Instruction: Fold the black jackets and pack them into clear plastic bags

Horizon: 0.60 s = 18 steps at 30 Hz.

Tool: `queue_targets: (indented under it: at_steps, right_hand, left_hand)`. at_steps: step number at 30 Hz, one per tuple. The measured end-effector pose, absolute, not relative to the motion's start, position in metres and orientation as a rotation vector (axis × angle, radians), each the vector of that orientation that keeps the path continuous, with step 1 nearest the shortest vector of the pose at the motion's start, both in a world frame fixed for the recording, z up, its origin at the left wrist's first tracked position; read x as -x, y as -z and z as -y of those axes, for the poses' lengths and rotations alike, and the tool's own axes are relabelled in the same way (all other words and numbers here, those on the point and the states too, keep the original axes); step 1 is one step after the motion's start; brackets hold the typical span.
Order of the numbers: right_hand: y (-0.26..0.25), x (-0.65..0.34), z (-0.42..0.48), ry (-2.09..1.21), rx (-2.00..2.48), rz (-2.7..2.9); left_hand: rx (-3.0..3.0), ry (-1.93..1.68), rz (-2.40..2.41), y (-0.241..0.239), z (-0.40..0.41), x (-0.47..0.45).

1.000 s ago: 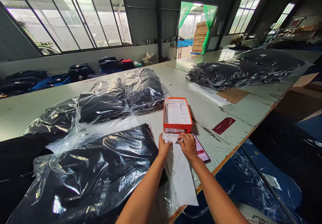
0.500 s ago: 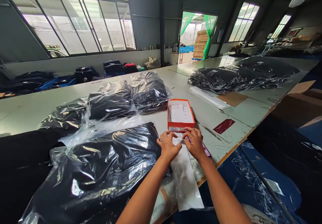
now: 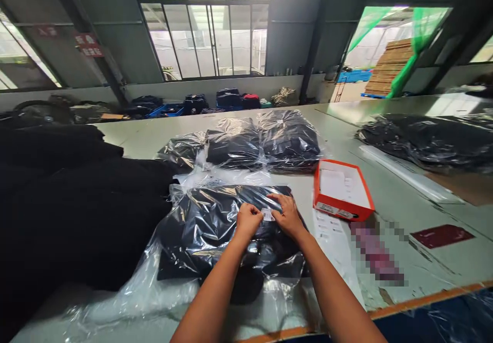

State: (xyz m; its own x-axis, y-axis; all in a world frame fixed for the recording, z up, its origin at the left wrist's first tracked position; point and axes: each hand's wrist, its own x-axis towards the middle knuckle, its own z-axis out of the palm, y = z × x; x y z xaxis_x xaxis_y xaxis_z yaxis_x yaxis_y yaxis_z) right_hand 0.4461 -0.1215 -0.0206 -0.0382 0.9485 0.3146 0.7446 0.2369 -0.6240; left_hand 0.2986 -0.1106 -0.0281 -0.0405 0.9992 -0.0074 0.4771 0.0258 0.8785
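Now both hands sit on the bagged garment [image 3: 215, 225] at the table's [image 3: 389, 194] near edge. Left hand [image 3: 247, 221] and right hand [image 3: 285, 215] pinch a small white label [image 3: 267, 214] between their fingertips, flat against the plastic (its print is too small to read). Just right stands the orange box [image 3: 341, 191]; more bags [image 3: 262, 143] lie behind.
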Motion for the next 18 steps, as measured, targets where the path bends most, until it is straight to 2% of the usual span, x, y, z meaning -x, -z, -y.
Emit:
queue_targets:
  at_steps: [6, 18]
  right_hand:
    - [0.032, -0.393, 0.099, -0.712, 1.673, 1.926]
    - [0.048, -0.359, 0.112, -0.511, 1.930, 1.992]
  left_hand:
    - [-0.950, -0.754, -1.458, 0.037, 0.096, -0.215]
    - [-0.857, -0.586, -1.394, 0.061, 0.098, -0.189]
